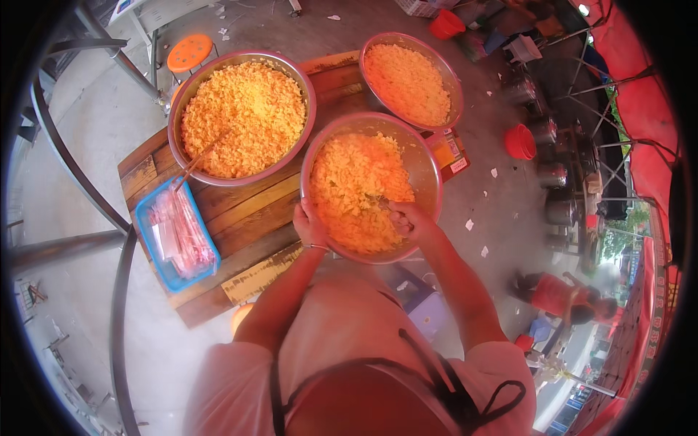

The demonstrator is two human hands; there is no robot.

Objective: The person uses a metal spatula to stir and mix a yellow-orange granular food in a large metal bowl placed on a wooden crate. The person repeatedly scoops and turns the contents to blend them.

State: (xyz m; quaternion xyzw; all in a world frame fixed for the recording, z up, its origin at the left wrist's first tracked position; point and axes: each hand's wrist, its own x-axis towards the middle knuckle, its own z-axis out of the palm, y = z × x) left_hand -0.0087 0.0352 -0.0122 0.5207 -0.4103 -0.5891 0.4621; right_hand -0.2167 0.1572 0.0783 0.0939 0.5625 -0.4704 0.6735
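Note:
A large metal basin point(428, 180) of yellow-orange cooked rice point(360, 185) is right in front of me, tilted at the table's near edge. My left hand point(309, 222) grips its left rim. Inside the basin, my right hand point(408, 219) is closed on a metal utensil point(381, 203), probably a spoon, whose end is in the rice. A second basin point(311, 103), full of similar food, stands at the upper left with wooden chopsticks point(203, 157) leaning in it. Behind on the right is a third basin point(461, 98), also filled. A blue plastic tray point(212, 240) holds wrapped chopsticks point(177, 234).
The basins and tray rest on a wooden plank table point(256, 212). An orange stool point(190, 53) stands beyond its far left corner. Metal poles point(122, 327) rise at the left. Red buckets point(519, 141) and several metal pots point(560, 211) are at the right, where a person point(561, 294) stands.

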